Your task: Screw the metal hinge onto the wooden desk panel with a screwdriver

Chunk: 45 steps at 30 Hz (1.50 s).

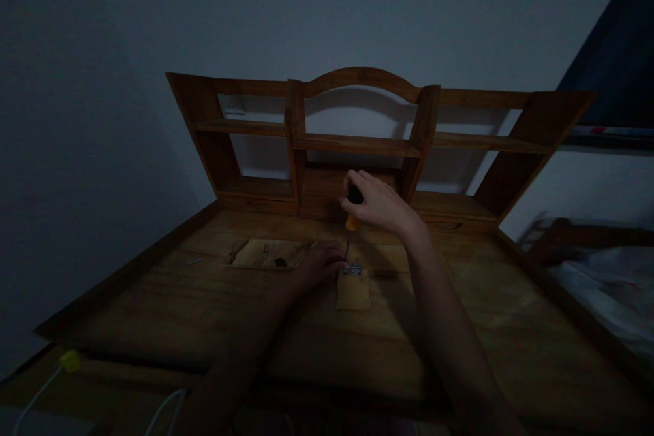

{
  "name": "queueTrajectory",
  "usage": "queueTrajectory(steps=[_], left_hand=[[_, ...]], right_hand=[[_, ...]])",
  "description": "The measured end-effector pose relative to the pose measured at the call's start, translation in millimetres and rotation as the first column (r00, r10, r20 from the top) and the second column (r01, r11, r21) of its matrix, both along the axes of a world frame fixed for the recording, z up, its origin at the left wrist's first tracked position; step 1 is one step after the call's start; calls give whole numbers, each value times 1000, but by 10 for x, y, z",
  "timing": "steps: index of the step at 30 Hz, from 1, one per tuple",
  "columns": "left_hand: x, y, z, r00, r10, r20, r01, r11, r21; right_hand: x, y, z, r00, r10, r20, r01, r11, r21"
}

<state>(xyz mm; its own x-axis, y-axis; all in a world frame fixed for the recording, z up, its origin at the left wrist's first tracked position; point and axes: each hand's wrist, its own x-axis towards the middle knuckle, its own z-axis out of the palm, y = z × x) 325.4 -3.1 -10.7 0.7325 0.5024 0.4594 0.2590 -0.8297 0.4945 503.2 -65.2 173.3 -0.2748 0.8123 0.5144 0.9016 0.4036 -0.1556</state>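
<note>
My right hand (375,201) is wrapped round the black and yellow handle of a screwdriver (352,223), which stands nearly upright. Its thin shaft runs down to a small metal hinge (352,270) at the far edge of a small light wooden piece (353,291) on the desk. Beside the screwdriver's tip, from the left, my left hand (323,260) has its fingers drawn together at the hinge. What these fingers pinch, if anything, is too small and dark to make out. A longer light board (268,253) with a dark spot lies left, partly behind my left hand.
A wooden shelf unit (357,144) stands along the desk's (490,300) back edge, against the wall. A small thin light-coloured piece (193,261) lies on the left. At the front left is a yellow object (70,360) with a white cord. The room is dim.
</note>
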Motion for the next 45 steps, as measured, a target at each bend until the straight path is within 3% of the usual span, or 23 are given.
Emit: queueTrajectory(steps=[8,16,22,29,35,41,45], left_hand=[[5,7,3,1000,-13,-12,13,1000,-10],[13,5,-21,1000,5,0,-5,1000,-7],[4,2,0,1000,4,-6,-4,1000,-13],[1,-2,5,1000,-15,4,15,1000,4],[-7,-6,0,1000,1,-6,-1,1000,-13],[-6,-16,21,1000,-9,11,9,1000,-1],[-6,-8,9,1000,-9,17,9,1000,14]], right_hand=[[-71,-40,20,999,37,-19,-36,999,38],[-105,-2,-19,998,-41,40,36,993,113],[-112,-45,15,1000,-7,9,6,998,68],[-91,10,-27,996,-68,54,61,991,121],[-54,-25,2,1000,13,-26,-13,999,34],[-43,9,-34,995,-97,22,96,994,60],[-49,-12,-22,994,-106,31,104,992,73]])
